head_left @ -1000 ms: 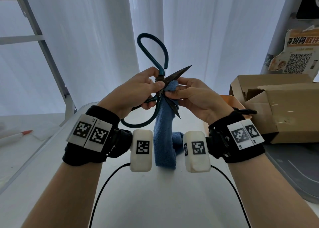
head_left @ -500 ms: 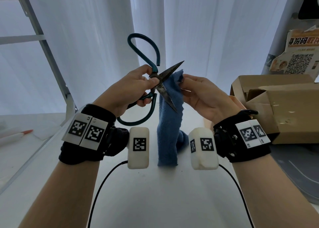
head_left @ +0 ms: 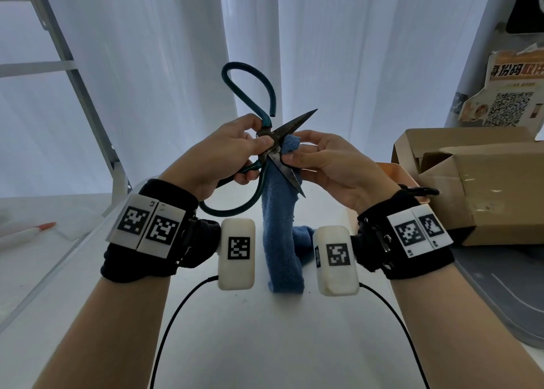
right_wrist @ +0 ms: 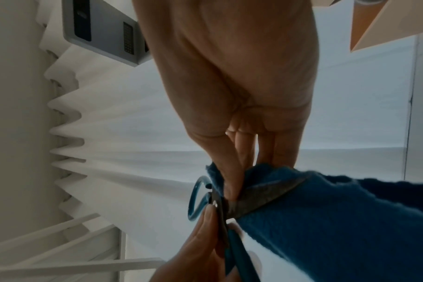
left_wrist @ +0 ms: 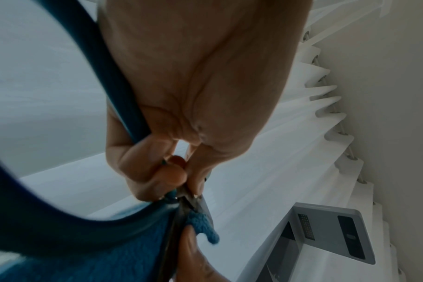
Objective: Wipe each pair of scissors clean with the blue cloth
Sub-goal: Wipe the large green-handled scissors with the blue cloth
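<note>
Wiping is under way on 1 pair of large teal-handled steel scissors (head_left: 266, 141), held above the white bench (head_left: 265, 338). The left hand (head_left: 217, 153) pinches the pivot; the right hand (head_left: 329, 165) pinches the blue terry cloth (head_left: 281, 227) round the lower blade. Next likely: slide the cloth tipward, fingers clear of the edge. Blades look dark, dull, spread apart.

Right wrist cam | I see my right hand (right_wrist: 239, 91) pinching the blue cloth (right_wrist: 326, 219) round one dark blade of the scissors (right_wrist: 249, 200), thumb tip just short of the pivot | my left hand (right_wrist: 200, 248) grips below the pinch at the pivot and teal handle | cloth trails off right of the pinch
</note>
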### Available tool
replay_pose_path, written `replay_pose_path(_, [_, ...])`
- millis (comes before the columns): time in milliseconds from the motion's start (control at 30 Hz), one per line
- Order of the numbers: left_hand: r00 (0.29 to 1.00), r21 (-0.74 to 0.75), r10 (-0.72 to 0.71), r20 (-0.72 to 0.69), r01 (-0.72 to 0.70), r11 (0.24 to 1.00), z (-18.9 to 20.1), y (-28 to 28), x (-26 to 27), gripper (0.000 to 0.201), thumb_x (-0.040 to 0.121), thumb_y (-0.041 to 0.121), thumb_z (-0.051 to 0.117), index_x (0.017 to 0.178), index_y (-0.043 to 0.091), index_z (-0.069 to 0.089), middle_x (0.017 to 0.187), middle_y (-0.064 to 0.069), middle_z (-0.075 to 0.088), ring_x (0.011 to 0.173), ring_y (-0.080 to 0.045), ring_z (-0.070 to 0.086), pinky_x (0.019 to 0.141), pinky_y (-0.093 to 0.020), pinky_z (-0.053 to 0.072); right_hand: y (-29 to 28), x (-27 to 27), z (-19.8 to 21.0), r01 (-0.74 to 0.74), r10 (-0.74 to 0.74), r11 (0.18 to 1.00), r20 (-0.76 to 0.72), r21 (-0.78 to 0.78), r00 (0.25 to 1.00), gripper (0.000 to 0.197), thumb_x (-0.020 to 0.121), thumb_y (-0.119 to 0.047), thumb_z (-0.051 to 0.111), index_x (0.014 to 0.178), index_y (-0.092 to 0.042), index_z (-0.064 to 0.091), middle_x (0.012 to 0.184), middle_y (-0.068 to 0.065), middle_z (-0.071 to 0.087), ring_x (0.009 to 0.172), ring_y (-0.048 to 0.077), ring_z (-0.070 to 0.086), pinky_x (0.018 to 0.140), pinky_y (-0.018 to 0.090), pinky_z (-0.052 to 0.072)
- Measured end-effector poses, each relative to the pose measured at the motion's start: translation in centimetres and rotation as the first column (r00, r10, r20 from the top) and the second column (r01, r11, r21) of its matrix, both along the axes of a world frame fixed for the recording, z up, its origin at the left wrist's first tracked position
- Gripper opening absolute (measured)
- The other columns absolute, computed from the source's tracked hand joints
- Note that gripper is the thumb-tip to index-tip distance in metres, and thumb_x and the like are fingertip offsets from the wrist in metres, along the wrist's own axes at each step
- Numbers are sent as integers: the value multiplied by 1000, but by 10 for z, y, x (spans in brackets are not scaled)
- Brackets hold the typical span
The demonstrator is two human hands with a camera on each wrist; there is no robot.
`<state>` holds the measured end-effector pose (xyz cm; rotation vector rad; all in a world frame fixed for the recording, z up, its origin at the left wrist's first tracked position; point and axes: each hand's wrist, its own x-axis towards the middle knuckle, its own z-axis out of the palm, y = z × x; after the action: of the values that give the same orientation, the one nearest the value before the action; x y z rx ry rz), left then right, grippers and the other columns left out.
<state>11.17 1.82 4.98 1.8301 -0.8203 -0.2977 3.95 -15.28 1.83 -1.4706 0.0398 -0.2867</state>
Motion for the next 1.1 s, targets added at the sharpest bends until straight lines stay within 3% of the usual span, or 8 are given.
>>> replay_pose_path(233, [999,-8,38,5,-38,999,1,7,5,6,104,18,51,100,17,55,89,-7,52,52,-15,47,46,-21,36,-13,-5,3,105,-107,994,39,39,994,17,94,3,57,102,-8,67,93,8,69,86,19,66,83,30,59])
replay_pose_path(333, [999,3,38,10,-39,999,1,6,5,5,104,18,51,102,15,55,89,-8,52,51,-15,46,44,-20,36,-8,-5,4,101,-103,995,68,25,992,25,96,-1,49,95,-7,74,95,9,69,85,17,64,80,26,57])
replay_pose_path(433, [999,5,33,8,-33,999,1,5,4,6,103,18,52,101,14,55,87,-7,51,50,-15,46,43,-21,35,-2,-5,3,62,-61,998,81,-13,995,21,97,-1,53,99,-4,73,99,12,71,88,17,65,86,28,56])
replay_pose_path(567, [1000,7,23,1,-23,1000,0,3,2,6,103,19,52,100,16,56,87,-5,50,51,-15,47,46,-22,35,3,-2,0,35,-31,998,88,-48,996,16,89,6,63,100,-2,71,100,15,73,88,19,69,85,28,59])
replay_pose_path(733, [1000,14,22,1,-22,1000,0,1,1,5,104,19,52,102,16,56,93,-9,50,52,-15,47,46,-22,35,8,-1,-1,53,-48,997,72,-62,996,14,83,4,72,92,-5,67,83,7,73,77,17,71,77,27,59])
replay_pose_path(800, [1000,13,24,-1,-24,1000,0,1,1,6,104,19,51,104,15,56,93,-10,50,52,-16,47,45,-22,35,10,0,-1,60,-56,995,59,-76,997,15,84,2,73,92,-8,65,91,13,73,83,21,70,82,32,57])
replay_pose_path(900, [999,23,35,-1,-35,999,0,1,3,11,104,19,51,111,11,56,94,-10,51,52,-15,47,44,-21,35,10,0,1,41,-38,992,30,-118,999,20,87,4,69,98,-11,61,103,20,71,88,24,68,79,32,54])
replay_pose_path(1100, [1000,22,26,8,-27,999,0,2,3,13,104,19,52,113,11,56,91,-9,52,53,-16,47,45,-22,35,10,2,-2,72,-69,993,28,-92,997,24,85,-1,72,103,-11,61,99,15,68,90,22,64,71,27,52])
